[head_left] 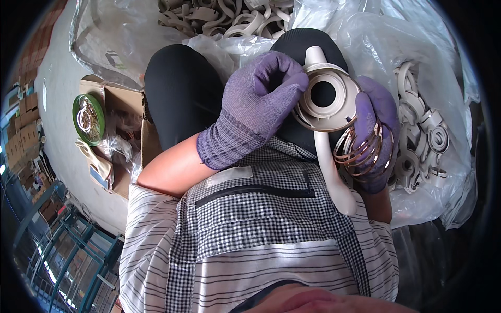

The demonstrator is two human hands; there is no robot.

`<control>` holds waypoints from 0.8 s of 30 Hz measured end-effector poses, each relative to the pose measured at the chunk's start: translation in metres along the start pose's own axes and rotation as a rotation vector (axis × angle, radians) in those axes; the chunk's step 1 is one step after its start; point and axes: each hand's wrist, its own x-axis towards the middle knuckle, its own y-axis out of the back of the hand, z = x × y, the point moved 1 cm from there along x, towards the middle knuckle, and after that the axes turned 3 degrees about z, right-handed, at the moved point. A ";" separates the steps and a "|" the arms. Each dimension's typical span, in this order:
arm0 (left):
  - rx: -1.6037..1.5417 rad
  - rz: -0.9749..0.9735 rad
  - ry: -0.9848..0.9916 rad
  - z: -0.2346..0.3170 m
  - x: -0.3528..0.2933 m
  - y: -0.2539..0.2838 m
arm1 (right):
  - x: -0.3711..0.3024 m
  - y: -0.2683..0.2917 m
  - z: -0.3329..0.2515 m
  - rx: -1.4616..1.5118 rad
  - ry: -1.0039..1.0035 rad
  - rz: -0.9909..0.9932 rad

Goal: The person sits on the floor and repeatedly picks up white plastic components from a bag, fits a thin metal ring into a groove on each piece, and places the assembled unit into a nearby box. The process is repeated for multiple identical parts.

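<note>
Between my hands, over my lap, is an off-white plastic jug collar with a round stepped opening, a short spout pointing away from me and a long curved handle reaching toward my chest. A thin metal band shows along its near edge. My right hand, in a purple knit glove, grips the collar's right side. Several loose copper-coloured metal rings hang around its fingers. My left hand, gloved alike, has thumb and forefinger pinched together at the collar's left rim; what sits between those fingertips is hidden.
A clear plastic bag holds similar off-white parts at right; more parts lie in plastic beyond my knees. At left, an open cardboard box carries a green round tray of metal rings. A blue-green metal frame stands lower left.
</note>
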 end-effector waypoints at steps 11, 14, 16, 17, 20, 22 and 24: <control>-0.171 -0.022 0.138 -0.003 0.002 0.005 | 0.005 0.000 0.021 -0.056 0.122 0.033; -0.298 -0.033 0.202 0.001 0.000 0.008 | 0.003 -0.007 0.011 -0.120 0.209 0.041; -0.385 -0.047 0.209 0.001 -0.002 0.011 | 0.004 0.008 0.011 -0.332 0.410 -0.058; -0.436 -0.041 0.193 0.000 -0.005 0.015 | 0.005 0.010 0.007 -0.467 0.485 -0.128; -0.389 0.083 0.114 0.005 -0.017 0.033 | 0.003 0.021 0.003 -0.717 0.576 -0.175; -0.399 0.235 0.115 0.004 -0.022 0.070 | -0.007 0.011 -0.002 -0.676 0.493 -0.122; -0.368 0.513 0.015 0.013 -0.025 0.122 | -0.007 0.010 0.007 -0.714 0.565 -0.093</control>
